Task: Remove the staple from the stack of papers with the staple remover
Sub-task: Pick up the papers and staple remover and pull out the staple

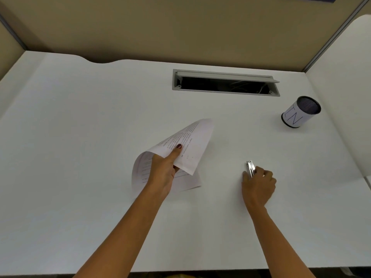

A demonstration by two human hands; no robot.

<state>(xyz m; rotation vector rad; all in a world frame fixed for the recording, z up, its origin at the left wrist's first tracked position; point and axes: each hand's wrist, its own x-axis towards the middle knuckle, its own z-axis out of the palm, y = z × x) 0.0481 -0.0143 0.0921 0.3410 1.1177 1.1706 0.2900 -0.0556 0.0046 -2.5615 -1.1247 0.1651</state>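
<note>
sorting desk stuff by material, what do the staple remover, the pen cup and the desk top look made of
Staple remover: likely metal, polished; it glints silver above the right hand. Pen cup: apparently dark wire mesh, seen inside its rim, wrapped in white paper with pen marks. Desk top: smooth matte white, probably laminate.

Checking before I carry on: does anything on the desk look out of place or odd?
Only the cable hatch in the desk stands open. The stack of papers curls over in the left hand.

White desk (80, 117) w/ open cable tray (224, 83), tan partition walls (160, 27), mesh cup (301, 112) far right.
</note>
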